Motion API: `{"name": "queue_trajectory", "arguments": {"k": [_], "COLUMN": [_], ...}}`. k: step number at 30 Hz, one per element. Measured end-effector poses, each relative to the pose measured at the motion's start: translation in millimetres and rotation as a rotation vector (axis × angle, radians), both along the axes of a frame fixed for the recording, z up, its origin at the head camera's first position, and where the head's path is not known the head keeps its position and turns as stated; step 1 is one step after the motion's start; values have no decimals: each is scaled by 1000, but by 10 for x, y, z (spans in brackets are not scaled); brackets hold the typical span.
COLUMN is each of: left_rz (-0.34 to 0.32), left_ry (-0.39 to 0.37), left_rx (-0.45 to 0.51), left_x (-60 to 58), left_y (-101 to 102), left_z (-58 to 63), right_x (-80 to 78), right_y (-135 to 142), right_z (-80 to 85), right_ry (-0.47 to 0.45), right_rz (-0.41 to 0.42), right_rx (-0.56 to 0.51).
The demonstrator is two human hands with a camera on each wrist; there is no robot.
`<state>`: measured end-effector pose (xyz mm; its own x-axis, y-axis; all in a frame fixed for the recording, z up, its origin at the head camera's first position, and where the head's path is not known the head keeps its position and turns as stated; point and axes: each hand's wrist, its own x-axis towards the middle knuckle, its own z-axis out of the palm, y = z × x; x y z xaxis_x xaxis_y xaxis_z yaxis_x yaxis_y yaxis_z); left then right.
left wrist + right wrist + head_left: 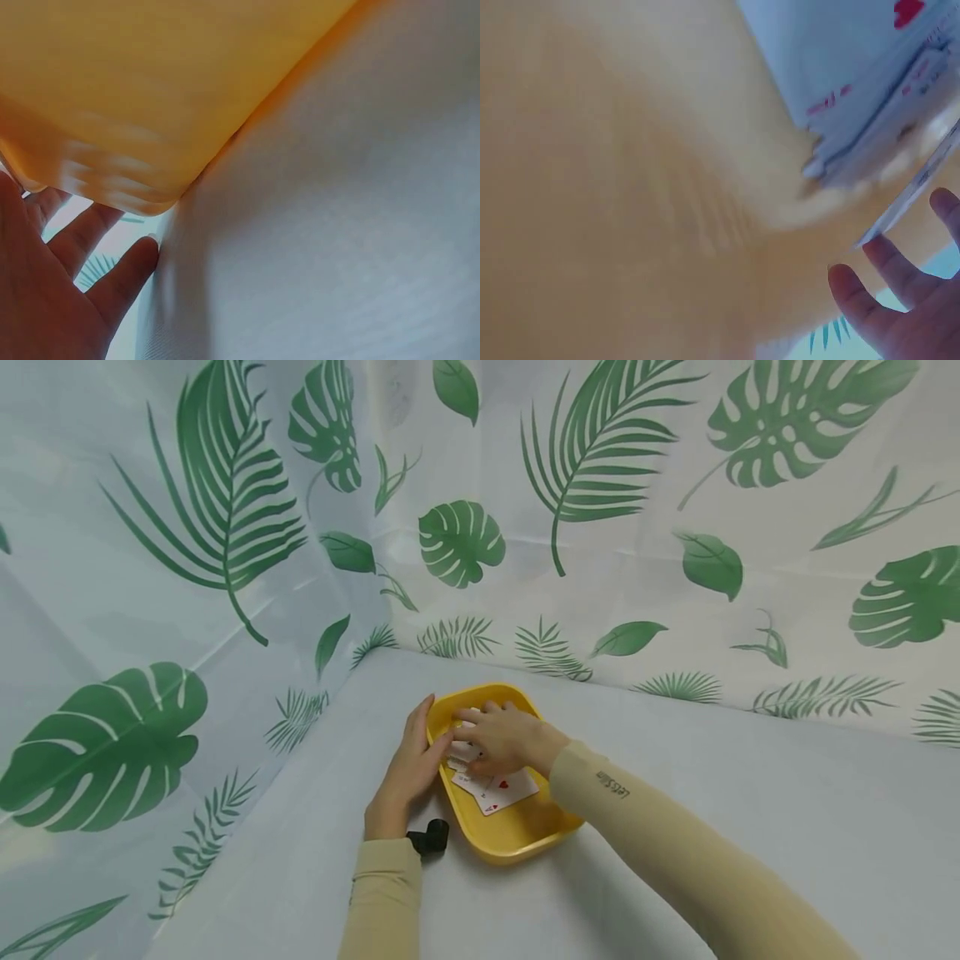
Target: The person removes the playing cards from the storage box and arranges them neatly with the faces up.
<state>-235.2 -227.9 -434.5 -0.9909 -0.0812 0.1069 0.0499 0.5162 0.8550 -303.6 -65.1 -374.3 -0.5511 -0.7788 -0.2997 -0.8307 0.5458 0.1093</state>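
A yellow plastic basin (498,843) holds several white playing cards (491,789), fanned over one another, an ace of hearts among them. My left hand (408,768) grips the basin's left side, thumb over the rim and fingers outside; in the left wrist view the fingers (135,270) extend past the basin's wall. Inside the basin, over the far part of the cards, is my right hand (506,739). The right wrist view shows one playing card (907,195) edge-on against its fingertips, above the basin floor and apart from the pile (870,127). Its thumb is hidden there.
The basin stands on a pale covered surface (712,810). White sheets with green leaf prints hang behind (615,585) and on the left (247,693), meeting in a corner beyond the basin. A small black device (431,837) sits at the left wrist.
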Motion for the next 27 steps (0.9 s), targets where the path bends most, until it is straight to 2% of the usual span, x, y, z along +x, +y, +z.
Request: {"name": "queue_trajectory", "arguments": {"k": [7,12,15,19,27], "left_rz": [9,30,44,52,42], "left_ry": [-4,-38,-63,-78,-70], "left_rx": [9,7,2,1,20], "left_x": [11,24,35,33,26], "left_y": [9,21,26,30,69], "left_z": [10,12,20,31,34], "right_x": [58,134,187,284,462], "right_y": [138,229,334,535,992], "right_z": [205,403,506,603,677], "right_ry": [114,175,182,188,223], "right_rz": [47,54,64,122,233], "right_rx": [30,15,-28,-88,-180]}}
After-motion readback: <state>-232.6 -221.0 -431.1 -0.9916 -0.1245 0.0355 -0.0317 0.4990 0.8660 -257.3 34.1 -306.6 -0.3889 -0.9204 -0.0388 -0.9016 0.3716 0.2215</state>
